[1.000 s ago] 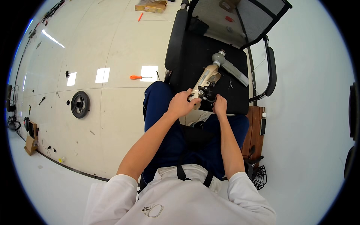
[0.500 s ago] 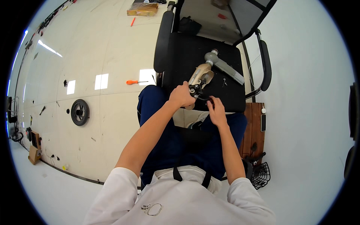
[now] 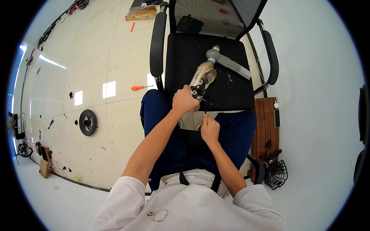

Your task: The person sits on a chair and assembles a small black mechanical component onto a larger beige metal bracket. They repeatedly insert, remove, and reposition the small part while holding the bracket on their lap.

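Note:
On the black seat of an office chair (image 3: pixel 185 54) lies a beige and grey metal assembly (image 3: pixel 202 73) with a round grey joint and a long grey arm. A cluster of dark fittings and bolts (image 3: pixel 198 91) sits at its near end. My left hand (image 3: pixel 185 101) is closed around that end, steadying it. Below the cluster, my right hand (image 3: pixel 210 129) pinches a thin dark bent hex key (image 3: pixel 205 107), whose upper end meets the fittings. The exact contact point is too small to make out. Small screws (image 3: pixel 229 79) rest on the seat, right of the assembly.
An orange-handled screwdriver (image 3: pixel 138 88) and a small black-tyred wheel (image 3: pixel 88 122) lie on the tiled floor to the left. Armrests (image 3: pixel 157 46) flank the seat. At right are a wooden board (image 3: pixel 263 127) with a phone (image 3: pixel 276 118) and a black wire basket (image 3: pixel 276 175).
My right hand has swung from the right of the fittings toward me and left, turning the hex key from sideways to pointing at me. My left hand keeps its grip. The view has shifted slightly.

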Demonstrator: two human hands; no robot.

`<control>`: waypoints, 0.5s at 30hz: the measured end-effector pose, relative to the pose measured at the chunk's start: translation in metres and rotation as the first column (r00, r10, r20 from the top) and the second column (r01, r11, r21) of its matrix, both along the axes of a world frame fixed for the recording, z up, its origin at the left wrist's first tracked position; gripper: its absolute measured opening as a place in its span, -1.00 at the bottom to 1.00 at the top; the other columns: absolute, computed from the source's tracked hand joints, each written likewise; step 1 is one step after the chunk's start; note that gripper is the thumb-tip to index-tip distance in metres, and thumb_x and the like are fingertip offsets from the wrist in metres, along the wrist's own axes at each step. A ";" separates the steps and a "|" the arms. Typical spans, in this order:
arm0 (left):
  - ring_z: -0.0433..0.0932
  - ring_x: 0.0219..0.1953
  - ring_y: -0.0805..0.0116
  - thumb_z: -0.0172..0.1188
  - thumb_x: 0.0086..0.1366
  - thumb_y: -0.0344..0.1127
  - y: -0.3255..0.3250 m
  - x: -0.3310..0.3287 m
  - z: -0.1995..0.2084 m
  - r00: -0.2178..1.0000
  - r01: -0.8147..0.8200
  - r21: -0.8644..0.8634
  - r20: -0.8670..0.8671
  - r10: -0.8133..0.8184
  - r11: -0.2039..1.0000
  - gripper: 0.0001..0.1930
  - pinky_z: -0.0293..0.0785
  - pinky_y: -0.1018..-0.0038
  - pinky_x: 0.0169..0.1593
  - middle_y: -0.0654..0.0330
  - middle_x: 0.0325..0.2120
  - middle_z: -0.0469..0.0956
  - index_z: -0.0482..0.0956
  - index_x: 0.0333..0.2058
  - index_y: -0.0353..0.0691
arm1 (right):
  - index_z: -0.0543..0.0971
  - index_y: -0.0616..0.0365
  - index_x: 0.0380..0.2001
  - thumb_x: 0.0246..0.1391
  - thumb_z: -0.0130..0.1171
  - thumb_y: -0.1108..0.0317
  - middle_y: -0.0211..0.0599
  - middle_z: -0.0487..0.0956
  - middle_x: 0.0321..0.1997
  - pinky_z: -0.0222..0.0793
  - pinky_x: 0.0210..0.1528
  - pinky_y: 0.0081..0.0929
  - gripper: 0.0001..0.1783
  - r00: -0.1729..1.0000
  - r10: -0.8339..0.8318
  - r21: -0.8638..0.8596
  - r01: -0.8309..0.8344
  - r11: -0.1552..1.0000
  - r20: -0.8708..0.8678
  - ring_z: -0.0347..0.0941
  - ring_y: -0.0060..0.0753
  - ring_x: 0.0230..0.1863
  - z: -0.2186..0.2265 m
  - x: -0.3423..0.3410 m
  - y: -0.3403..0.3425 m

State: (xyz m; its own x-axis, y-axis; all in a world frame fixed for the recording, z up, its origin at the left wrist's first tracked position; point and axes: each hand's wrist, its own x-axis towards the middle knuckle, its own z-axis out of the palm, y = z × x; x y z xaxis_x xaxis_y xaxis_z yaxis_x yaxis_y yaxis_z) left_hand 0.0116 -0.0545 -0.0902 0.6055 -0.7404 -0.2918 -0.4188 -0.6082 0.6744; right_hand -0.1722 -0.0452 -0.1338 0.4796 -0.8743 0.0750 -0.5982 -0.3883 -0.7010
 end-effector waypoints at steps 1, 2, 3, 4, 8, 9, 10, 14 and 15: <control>0.60 -0.21 -0.30 0.24 -0.13 -0.32 0.001 0.000 -0.001 1.000 0.005 0.006 0.010 -0.006 1.000 -0.63 0.56 0.07 -0.08 -0.30 -0.38 0.61 0.49 -0.32 -0.42 | 0.50 0.28 -0.66 0.37 -0.02 0.11 0.01 0.50 -0.67 0.37 -0.41 -0.09 -0.43 1.000 -0.021 0.067 0.021 0.998 0.002 0.49 0.15 -0.52 0.009 0.004 0.007; 0.60 -0.21 -0.30 0.24 -0.12 -0.32 0.002 -0.001 -0.002 1.000 0.012 0.011 0.018 -0.012 1.000 -0.63 0.56 0.06 -0.07 -0.31 -0.38 0.61 0.49 -0.31 -0.42 | 0.50 0.28 -0.69 0.38 -0.04 0.08 -0.01 0.48 -0.69 0.36 -0.42 -0.13 -0.39 0.998 -0.048 0.173 0.041 0.984 0.036 0.49 0.10 -0.55 0.024 0.010 0.014; 0.60 -0.21 -0.30 0.23 -0.11 -0.32 0.002 -0.002 -0.004 1.000 0.000 0.012 0.022 0.000 1.000 -0.63 0.55 0.06 -0.07 -0.32 -0.37 0.60 0.50 -0.30 -0.43 | 0.50 0.29 -0.72 0.39 -0.07 0.05 -0.03 0.47 -0.72 0.35 -0.43 -0.16 -0.34 0.995 -0.075 0.276 0.053 0.960 0.070 0.49 0.05 -0.58 0.041 0.017 0.021; 0.60 -0.21 -0.30 0.22 -0.10 -0.32 0.002 -0.004 -0.007 1.000 -0.013 0.014 0.026 0.013 1.000 -0.63 0.55 0.06 -0.06 -0.32 -0.37 0.60 0.51 -0.29 -0.43 | 0.50 0.29 -0.75 0.40 -0.10 0.01 -0.05 0.46 -0.75 0.34 -0.44 -0.19 -0.29 0.990 -0.104 0.376 0.059 0.925 0.100 0.48 0.00 -0.61 0.049 0.020 0.025; 0.60 -0.21 -0.31 0.21 -0.06 -0.31 0.003 -0.003 -0.014 0.999 -0.035 -0.019 -0.031 0.035 0.999 -0.63 0.54 0.05 -0.03 -0.34 -0.34 0.61 0.53 -0.27 -0.46 | 0.50 0.31 -0.77 0.39 -0.10 -0.07 -0.23 0.43 -0.78 0.31 -0.47 -0.31 -0.23 0.992 -0.085 0.569 0.019 0.822 0.090 0.43 -0.32 -0.65 0.056 0.019 0.013; 0.61 -0.22 -0.31 0.21 -0.07 -0.31 0.003 -0.002 -0.012 1.000 -0.017 -0.027 -0.011 0.017 1.000 -0.63 0.55 0.05 -0.05 -0.33 -0.35 0.61 0.52 -0.28 -0.46 | 0.50 0.30 -0.76 0.39 -0.10 -0.07 -0.27 0.42 -0.78 0.31 -0.47 -0.34 -0.24 0.993 -0.035 0.550 -0.030 0.835 0.109 0.43 -0.37 -0.65 0.060 0.017 0.009; 0.61 -0.23 -0.30 0.22 -0.07 -0.32 0.002 0.001 -0.010 1.000 0.001 -0.033 0.010 0.000 0.999 -0.63 0.56 0.06 -0.06 -0.33 -0.36 0.61 0.52 -0.30 -0.47 | 0.51 0.29 -0.74 0.40 -0.09 -0.07 -0.31 0.41 -0.78 0.31 -0.48 -0.37 -0.25 0.992 0.016 0.531 -0.081 0.844 0.126 0.42 -0.41 -0.65 0.065 0.015 0.004; 0.64 -0.25 -0.27 0.23 -0.09 -0.33 -0.007 0.012 0.032 0.982 0.099 0.008 0.161 -0.099 0.995 -0.64 0.60 0.08 -0.13 -0.30 -0.39 0.62 0.50 -0.33 -0.49 | 0.54 0.26 -0.63 0.41 -0.09 -0.05 -0.40 0.41 -0.75 0.31 -0.50 -0.50 -0.33 0.975 0.069 0.648 -0.192 0.737 0.210 0.42 -0.50 -0.64 0.067 0.014 -0.021; 0.65 -0.28 -0.23 0.24 -0.11 -0.35 -0.008 0.011 0.036 0.970 0.112 0.030 0.212 -0.116 0.993 -0.64 0.62 0.10 -0.19 -0.26 -0.42 0.62 0.46 -0.32 -0.46 | 0.55 0.23 -0.50 0.43 -0.09 -0.01 -0.37 0.47 -0.67 0.35 -0.53 -0.59 -0.43 0.953 0.063 0.696 -0.261 0.669 0.297 0.47 -0.52 -0.63 0.054 0.014 -0.028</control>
State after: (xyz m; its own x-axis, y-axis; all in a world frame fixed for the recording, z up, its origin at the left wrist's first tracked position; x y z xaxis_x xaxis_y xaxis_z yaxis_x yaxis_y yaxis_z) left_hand 0.0229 -0.0628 -0.0544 0.5668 -0.8042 -0.1790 -0.6187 -0.5589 0.5521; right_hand -0.1583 -0.0728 -0.0796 0.6737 -0.6101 -0.4170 -0.3600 0.2219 -0.9062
